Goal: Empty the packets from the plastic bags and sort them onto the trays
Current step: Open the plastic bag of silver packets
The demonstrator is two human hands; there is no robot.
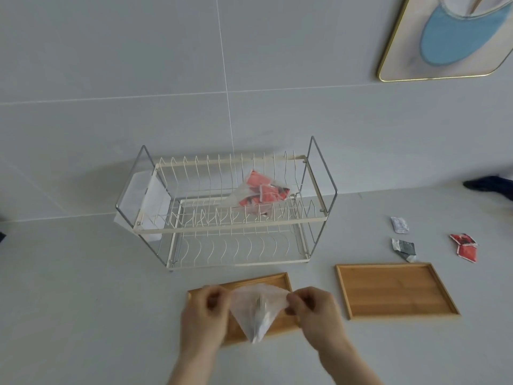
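A: Any writing you can read on the packets?

B: None; the print is too small and blurred. The white packet (399, 224) carries dark marks, nothing legible.

A: How are the hands placed?

B: Both reach forward over the near wooden tray (280, 279). The left hand (204, 315) and right hand (316, 312) each have their fingers (291, 302) closed, pinching opposite top corners of a clear plastic bag (259, 307). It hangs between them as a downward point, with pale packets dimly visible inside, too blurred to count.

A: And counts?

B: Two wooden trays: one beneath the fingers, a second tray (394, 290) just right of the right hand, bare. Another bag of red packets (262, 193) lies on the upper tier of the wire dish rack (222, 226), beyond the fingers. On the counter (83, 273), far right of the fingers and past the second tray, lie one white packet, grey packets (404, 248), seemingly two, and red packets (466, 245), about two
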